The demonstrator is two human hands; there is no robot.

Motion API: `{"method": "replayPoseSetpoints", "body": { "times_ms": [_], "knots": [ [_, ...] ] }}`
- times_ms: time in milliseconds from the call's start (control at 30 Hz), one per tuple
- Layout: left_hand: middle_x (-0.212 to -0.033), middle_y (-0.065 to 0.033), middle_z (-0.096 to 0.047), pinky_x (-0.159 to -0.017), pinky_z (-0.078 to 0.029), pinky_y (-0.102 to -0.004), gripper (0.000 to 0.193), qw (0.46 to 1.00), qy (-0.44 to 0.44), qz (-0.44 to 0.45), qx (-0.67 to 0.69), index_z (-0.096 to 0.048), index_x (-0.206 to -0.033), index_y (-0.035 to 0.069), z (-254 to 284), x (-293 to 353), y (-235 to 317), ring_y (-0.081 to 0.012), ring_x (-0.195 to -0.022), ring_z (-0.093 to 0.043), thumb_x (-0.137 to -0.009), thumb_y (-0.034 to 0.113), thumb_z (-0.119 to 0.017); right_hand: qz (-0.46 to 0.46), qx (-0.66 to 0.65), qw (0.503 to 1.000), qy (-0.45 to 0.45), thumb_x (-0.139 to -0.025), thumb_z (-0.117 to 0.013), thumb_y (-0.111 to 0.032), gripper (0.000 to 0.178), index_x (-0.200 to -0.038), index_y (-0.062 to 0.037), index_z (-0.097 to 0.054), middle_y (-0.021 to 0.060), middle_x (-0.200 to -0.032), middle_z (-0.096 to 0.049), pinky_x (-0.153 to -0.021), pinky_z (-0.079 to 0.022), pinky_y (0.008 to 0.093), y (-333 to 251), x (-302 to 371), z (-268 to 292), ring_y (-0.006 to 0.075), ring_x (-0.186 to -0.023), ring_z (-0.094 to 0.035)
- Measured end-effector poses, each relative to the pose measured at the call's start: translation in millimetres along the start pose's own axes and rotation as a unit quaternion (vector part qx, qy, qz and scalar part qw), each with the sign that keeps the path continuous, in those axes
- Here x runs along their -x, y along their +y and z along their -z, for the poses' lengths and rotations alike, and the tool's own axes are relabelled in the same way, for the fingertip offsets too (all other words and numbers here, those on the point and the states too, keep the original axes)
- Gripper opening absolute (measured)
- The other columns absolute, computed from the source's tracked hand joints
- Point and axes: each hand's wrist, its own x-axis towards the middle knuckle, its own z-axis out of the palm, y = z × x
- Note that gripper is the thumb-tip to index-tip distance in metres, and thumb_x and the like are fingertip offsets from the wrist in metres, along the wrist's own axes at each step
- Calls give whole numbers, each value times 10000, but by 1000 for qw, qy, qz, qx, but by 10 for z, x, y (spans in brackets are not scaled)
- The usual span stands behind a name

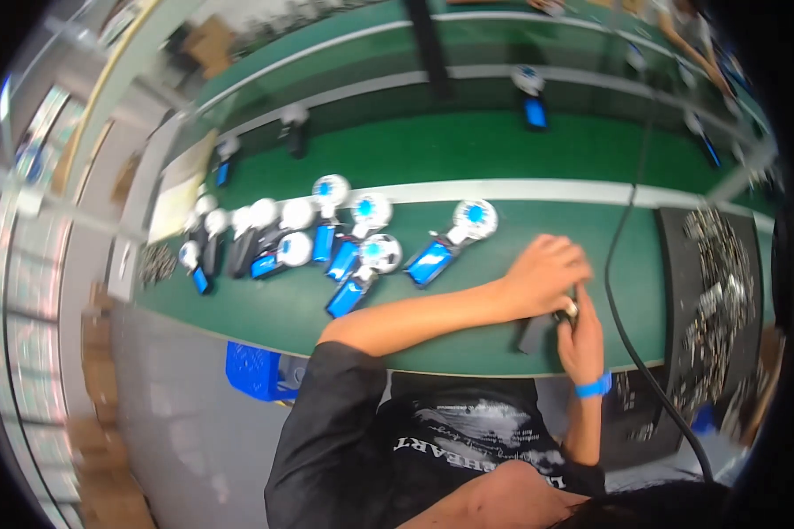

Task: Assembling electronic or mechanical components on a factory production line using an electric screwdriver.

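My left hand [547, 275] reaches across from the left, its fingers curled over the top of a small dark piece with a shiny metallic spot [570, 309]. My right hand [582, 342], with a blue band on the wrist, grips that dark piece from below and the right. Most of the piece is hidden between my fingers. A dark grey handle-shaped part [530, 335] shows just left of my right hand; I cannot tell whether it joins the held piece. Nearest to my left hand lies a fan-like device [475, 218] with a round white head, blue centre and blue-faced handle.
Several similar devices [362, 278] lie clustered on the left of the green table [468, 304]. A black tray [670, 264] of small metal parts stands at the right. A black cable [622, 317] hangs before it. Small parts [157, 264] lie far left; a blue basket [251, 368] sits below.
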Motion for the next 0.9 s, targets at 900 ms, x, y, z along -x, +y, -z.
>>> {"method": "replayPoseSetpoints", "body": {
  "times_ms": [900],
  "knots": [
    [-1377, -218, -583, -982, -520, -518, 597, 558, 158, 758, -299, -613, -1285, 95, 3791, 1759, -4396, -440, -1308, -535, -836, 477, -704, 98, 179, 971, 127, -884, -587, -35, 530, -1407, 24, -527, 219, -1316, -564, -1002, -470, 444, 1187, 198, -273, 345, -1178, -564]
  ]
}}
